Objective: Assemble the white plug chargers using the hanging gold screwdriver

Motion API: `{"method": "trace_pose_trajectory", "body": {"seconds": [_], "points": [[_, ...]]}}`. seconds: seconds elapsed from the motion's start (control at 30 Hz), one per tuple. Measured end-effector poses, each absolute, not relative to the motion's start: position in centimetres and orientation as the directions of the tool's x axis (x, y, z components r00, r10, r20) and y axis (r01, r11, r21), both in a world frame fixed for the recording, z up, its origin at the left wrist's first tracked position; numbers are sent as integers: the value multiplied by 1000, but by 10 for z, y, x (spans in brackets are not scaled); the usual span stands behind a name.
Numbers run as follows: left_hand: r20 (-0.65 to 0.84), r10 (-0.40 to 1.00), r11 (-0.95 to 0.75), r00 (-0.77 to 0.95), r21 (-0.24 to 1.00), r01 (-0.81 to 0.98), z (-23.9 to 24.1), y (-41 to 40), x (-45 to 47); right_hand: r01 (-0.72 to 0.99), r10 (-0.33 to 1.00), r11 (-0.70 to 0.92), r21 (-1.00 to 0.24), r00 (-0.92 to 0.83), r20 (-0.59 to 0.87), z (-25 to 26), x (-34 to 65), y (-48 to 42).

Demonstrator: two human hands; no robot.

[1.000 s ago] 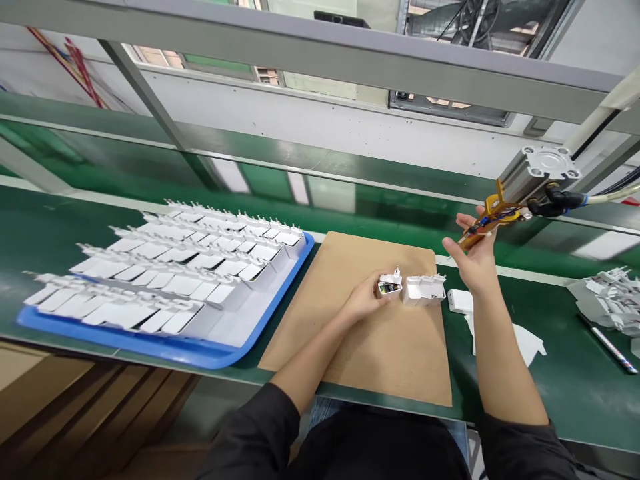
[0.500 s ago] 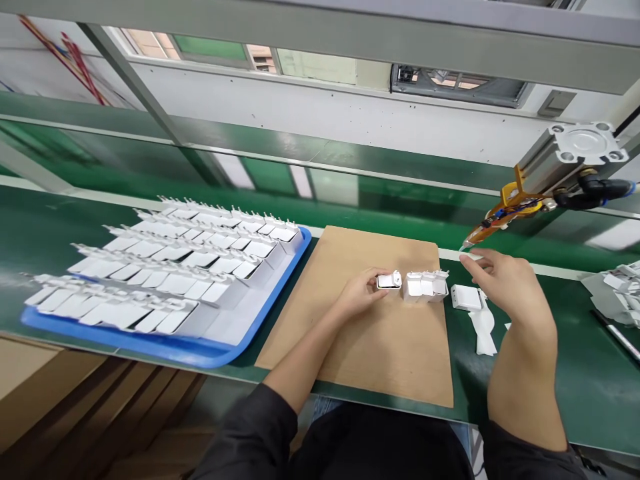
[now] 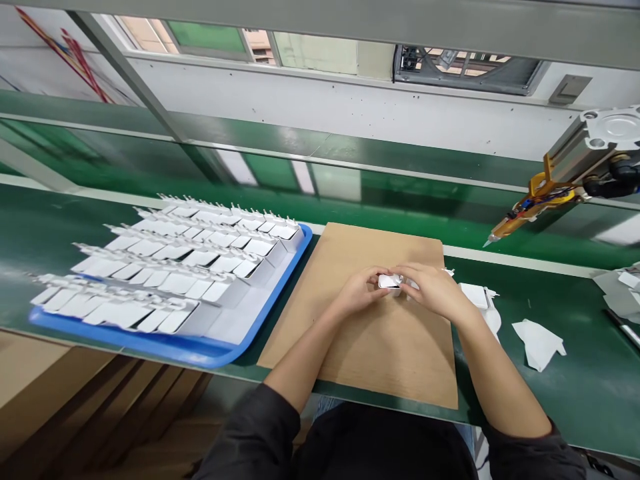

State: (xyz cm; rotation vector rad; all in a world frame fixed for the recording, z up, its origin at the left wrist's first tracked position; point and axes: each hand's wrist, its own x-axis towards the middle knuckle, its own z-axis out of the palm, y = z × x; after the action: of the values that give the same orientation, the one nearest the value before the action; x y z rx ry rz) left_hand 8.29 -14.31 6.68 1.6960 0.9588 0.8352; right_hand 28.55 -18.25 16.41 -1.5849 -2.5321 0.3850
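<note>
Two hands, one casing: the left hand [image 3: 357, 291] and the right hand [image 3: 431, 290] now meet on one white casing [image 3: 390, 281]; half a second ago only the left had it.
White casing: over the middle of the brown board [image 3: 370, 353], open side up, with a white cover piece on top and a dark gap along its near edge.
Left hand: fingers and thumb drawn narrow around the casing's nine o'clock side, as before.
Right hand: come across from the nozzle, fingertips close together on the three o'clock side; whether they pinch a smaller piece too, I cannot tell.
Nozzle tool [image 3: 517, 217]: between two and three o'clock from the casing, its tip now well apart from both hands.
White row [image 3: 449, 272]: at three o'clock, now mostly hidden by the right hand.
White scrap [image 3: 539, 343]: toward four o'clock on the green table [image 3: 580, 407], now in full view.
Blue tray [image 3: 200, 355]: at nine o'clock, its rows of white units unchanged.
Meaning: work seems to have passed from nozzle to two-handed handling of the casing; the gap suggests the cover is not yet flush.
</note>
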Motion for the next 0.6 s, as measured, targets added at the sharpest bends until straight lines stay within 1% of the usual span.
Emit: {"method": "trace_pose_trajectory", "body": {"seconds": [0.23,0.37,0.5,0.6], "points": [[135,876,-264,462,937,227,71,-145,84,859,876,449,-248,-477,-67,163,284,-179],[152,869,-286,471,931,228,71,-145,84,858,872,460,-226,-485,-65,165,283,-179],[154,855,-291,495,933,212,69,-142,81,865,878,453,-217,-475,-61,166,282,-180],[183,823,-329,537,926,188,69,-141,77,876,887,435,-206,-456,-66,168,282,-180]]}}
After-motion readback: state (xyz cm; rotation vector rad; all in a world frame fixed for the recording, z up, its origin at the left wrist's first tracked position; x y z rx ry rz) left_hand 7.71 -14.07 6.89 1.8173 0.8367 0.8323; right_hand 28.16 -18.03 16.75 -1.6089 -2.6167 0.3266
